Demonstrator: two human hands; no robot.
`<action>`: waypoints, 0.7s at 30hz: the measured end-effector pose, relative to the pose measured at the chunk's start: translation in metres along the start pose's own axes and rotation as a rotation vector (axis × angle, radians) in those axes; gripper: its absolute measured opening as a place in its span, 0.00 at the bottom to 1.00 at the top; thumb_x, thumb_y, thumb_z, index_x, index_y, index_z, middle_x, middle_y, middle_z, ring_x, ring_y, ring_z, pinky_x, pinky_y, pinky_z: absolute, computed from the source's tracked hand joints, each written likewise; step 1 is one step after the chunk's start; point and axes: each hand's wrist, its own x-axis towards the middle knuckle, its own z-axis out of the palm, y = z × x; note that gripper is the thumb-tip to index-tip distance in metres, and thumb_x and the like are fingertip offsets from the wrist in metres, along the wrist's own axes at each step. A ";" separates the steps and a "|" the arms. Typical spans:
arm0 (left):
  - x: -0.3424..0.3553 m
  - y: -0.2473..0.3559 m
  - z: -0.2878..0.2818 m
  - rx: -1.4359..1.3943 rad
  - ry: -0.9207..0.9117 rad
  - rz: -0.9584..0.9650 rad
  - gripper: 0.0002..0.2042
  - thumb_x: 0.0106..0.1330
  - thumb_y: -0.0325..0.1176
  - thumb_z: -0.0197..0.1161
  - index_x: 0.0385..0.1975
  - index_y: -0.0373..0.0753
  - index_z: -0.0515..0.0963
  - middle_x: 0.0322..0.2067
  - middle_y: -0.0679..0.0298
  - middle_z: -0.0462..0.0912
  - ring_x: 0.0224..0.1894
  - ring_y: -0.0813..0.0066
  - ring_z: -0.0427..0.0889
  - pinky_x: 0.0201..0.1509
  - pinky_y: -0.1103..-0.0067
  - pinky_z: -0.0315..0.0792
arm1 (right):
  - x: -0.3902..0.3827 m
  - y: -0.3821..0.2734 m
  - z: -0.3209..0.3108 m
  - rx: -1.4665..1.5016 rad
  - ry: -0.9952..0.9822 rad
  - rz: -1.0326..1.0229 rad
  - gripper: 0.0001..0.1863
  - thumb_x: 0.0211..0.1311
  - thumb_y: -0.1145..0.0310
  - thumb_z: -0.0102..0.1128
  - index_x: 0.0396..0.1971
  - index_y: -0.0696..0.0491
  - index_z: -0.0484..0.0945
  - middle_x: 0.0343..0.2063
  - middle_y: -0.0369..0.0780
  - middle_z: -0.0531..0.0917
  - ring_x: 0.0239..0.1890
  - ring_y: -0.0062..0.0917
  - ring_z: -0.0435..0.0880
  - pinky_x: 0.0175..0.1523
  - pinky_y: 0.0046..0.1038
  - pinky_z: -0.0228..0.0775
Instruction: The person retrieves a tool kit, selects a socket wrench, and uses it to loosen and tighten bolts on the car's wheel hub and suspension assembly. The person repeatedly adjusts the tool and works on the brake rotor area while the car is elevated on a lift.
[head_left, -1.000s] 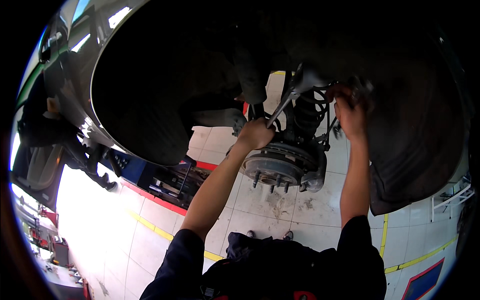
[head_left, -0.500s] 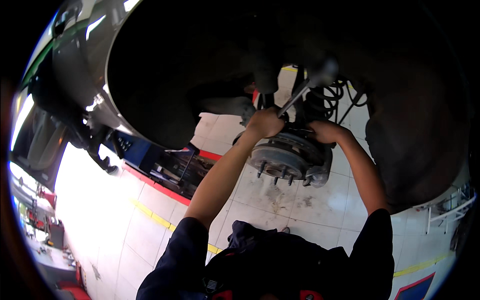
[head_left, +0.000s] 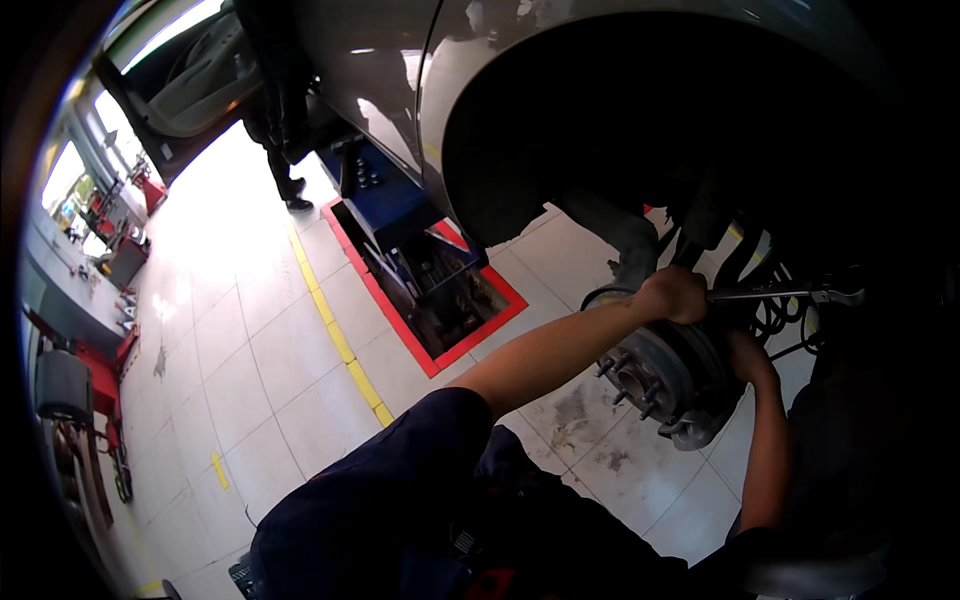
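My left hand [head_left: 676, 294] is closed around the handle of a long metal wrench [head_left: 790, 294] that reaches right into the dark wheel well. Just below it sits a bare wheel hub [head_left: 655, 375] with several studs sticking out. My right hand [head_left: 748, 357] rests on the right side of that hub, fingers wrapped on its edge. Both forearms come up from the lower edge. A coil spring [head_left: 775, 318] shows dimly behind the hub.
A raised grey car body [head_left: 400, 90] arches over the wheel well. A blue lift arm [head_left: 385, 200] stands in a red-framed floor pit [head_left: 440, 290]. A person's legs [head_left: 285, 165] stand by the open car door. Yellow floor line [head_left: 345, 345]; red equipment [head_left: 95, 400] at left.
The view has swung left and down, showing more floor. My left hand kept hold of the wrench, whose handle dropped from steeply tilted to nearly level. My right hand came down from the upper suspension to the hub.
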 end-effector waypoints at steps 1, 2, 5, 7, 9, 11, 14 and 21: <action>0.001 -0.001 0.000 0.002 -0.005 -0.010 0.16 0.56 0.39 0.48 0.34 0.36 0.80 0.38 0.52 0.79 0.45 0.56 0.77 0.48 0.68 0.71 | 0.000 -0.009 -0.004 0.022 0.056 -0.053 0.16 0.52 0.75 0.48 0.43 0.60 0.72 0.41 0.53 0.76 0.44 0.47 0.74 0.49 0.39 0.66; 0.002 -0.002 0.001 0.003 -0.010 -0.018 0.16 0.56 0.39 0.48 0.34 0.37 0.80 0.38 0.52 0.80 0.45 0.56 0.77 0.49 0.68 0.71 | -0.001 -0.019 -0.009 0.042 0.060 -0.009 0.16 0.52 0.76 0.48 0.43 0.60 0.72 0.41 0.54 0.76 0.45 0.47 0.73 0.49 0.39 0.65; -0.002 -0.001 -0.003 -0.004 -0.032 -0.037 0.16 0.56 0.39 0.48 0.34 0.37 0.80 0.38 0.52 0.80 0.45 0.56 0.77 0.49 0.68 0.71 | -0.007 -0.045 -0.020 0.046 0.062 0.051 0.17 0.51 0.76 0.50 0.43 0.60 0.72 0.42 0.54 0.76 0.47 0.47 0.73 0.51 0.38 0.64; -0.003 0.003 -0.006 -0.012 -0.046 -0.037 0.16 0.55 0.38 0.49 0.35 0.36 0.79 0.38 0.51 0.79 0.46 0.56 0.77 0.49 0.69 0.71 | -0.006 -0.040 -0.020 0.124 -0.002 -0.077 0.18 0.51 0.76 0.50 0.45 0.60 0.72 0.44 0.53 0.75 0.50 0.46 0.72 0.54 0.36 0.63; -0.003 0.003 -0.008 -0.017 -0.054 -0.038 0.17 0.52 0.36 0.50 0.37 0.34 0.79 0.39 0.49 0.79 0.46 0.56 0.77 0.50 0.69 0.71 | -0.001 -0.041 -0.029 0.240 -0.120 -0.087 0.20 0.52 0.75 0.50 0.48 0.59 0.71 0.47 0.53 0.74 0.53 0.44 0.70 0.57 0.34 0.60; -0.003 -0.002 -0.006 -0.008 -0.049 -0.049 0.16 0.54 0.38 0.49 0.35 0.36 0.79 0.38 0.51 0.80 0.45 0.56 0.77 0.49 0.69 0.71 | 0.004 -0.051 -0.044 0.392 -0.291 0.022 0.21 0.53 0.74 0.50 0.50 0.60 0.69 0.50 0.52 0.73 0.55 0.41 0.69 0.59 0.31 0.58; -0.003 0.004 -0.005 -0.003 -0.043 -0.019 0.16 0.55 0.39 0.49 0.34 0.38 0.80 0.37 0.52 0.80 0.45 0.56 0.77 0.48 0.69 0.71 | 0.005 -0.021 -0.027 0.564 -0.313 0.094 0.23 0.54 0.72 0.50 0.52 0.61 0.68 0.52 0.52 0.71 0.58 0.38 0.67 0.61 0.30 0.55; -0.007 0.002 -0.008 -0.050 -0.040 -0.064 0.18 0.51 0.37 0.52 0.39 0.35 0.79 0.41 0.51 0.79 0.48 0.57 0.77 0.50 0.70 0.71 | -0.003 -0.025 -0.010 0.320 -0.165 -0.091 0.21 0.52 0.72 0.53 0.47 0.61 0.70 0.46 0.55 0.74 0.51 0.44 0.72 0.55 0.33 0.61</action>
